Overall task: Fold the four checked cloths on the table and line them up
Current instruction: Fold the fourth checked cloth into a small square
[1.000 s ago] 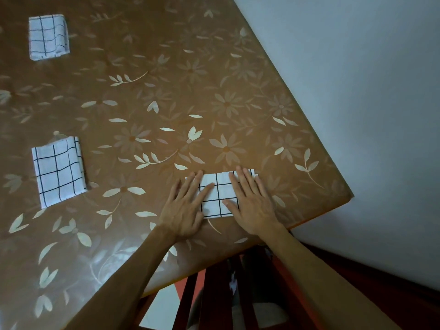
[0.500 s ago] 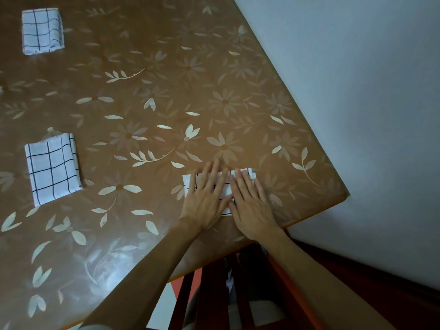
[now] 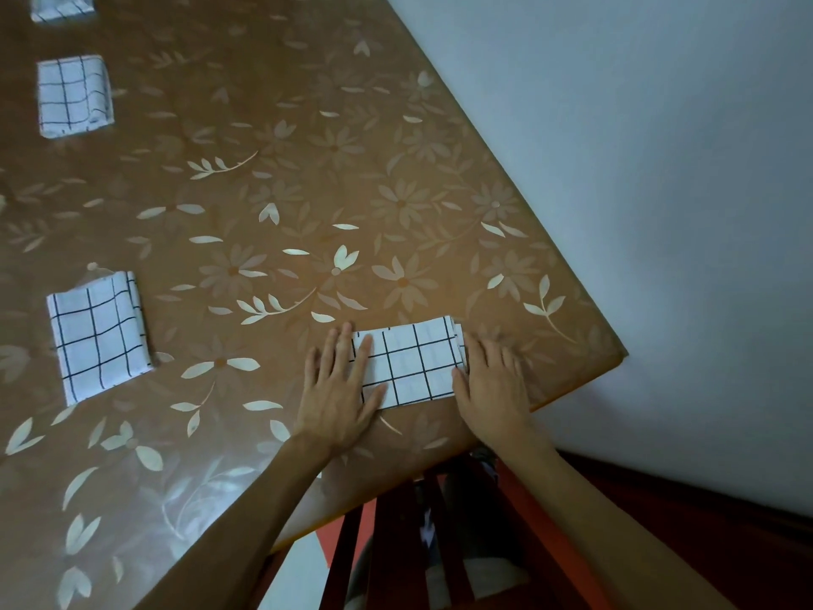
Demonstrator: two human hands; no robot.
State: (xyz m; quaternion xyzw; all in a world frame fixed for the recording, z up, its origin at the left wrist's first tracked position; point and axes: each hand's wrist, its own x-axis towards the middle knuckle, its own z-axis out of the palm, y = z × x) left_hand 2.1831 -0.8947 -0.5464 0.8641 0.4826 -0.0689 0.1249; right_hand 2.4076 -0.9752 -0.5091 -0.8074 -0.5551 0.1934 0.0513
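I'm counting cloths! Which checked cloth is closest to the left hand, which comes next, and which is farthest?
1. Pressed cloth, touching the left hand, just to its right.
2. Nearest folded cloth, off to the left.
3. Middle folded cloth, farther up the left side.
4. Top-edge cloth, cut off at the top left, farthest.

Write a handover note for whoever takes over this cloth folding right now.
Left hand: flat, fingers straight, pressing the left end of the fourth cloth.
Right hand: flat, at that cloth's right end.
Done: three folded cloths lie in a column at the left of the table: near cloth, middle cloth, far cloth, partly out of frame.
Left: the fourth cloth looks wider than those, so probably one more fold, then move it into the column.
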